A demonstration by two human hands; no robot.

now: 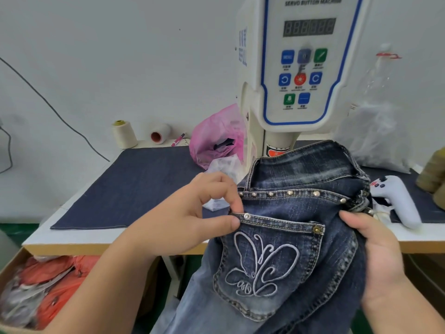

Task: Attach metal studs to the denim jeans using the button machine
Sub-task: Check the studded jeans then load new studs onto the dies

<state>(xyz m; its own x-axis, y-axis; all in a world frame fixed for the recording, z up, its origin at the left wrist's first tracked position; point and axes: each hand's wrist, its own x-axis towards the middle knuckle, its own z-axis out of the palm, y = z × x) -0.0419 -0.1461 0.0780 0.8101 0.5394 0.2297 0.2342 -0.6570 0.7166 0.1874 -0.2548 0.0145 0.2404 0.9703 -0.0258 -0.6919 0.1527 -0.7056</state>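
Fingers of the left hand (190,213) pinch the pocket's top-left corner of the dark-blue embroidered denim jeans (289,237), the right hand (375,247) grips their right edge, hem running left-right just below the white button machine (301,68).

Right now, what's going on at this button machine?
A person holds denim jeans up in front of the servo button machine. The left hand pinches the back pocket's top corner beside a stud; the right hand grips the jeans' right edge. A row of studs already lines the seam above the pocket.
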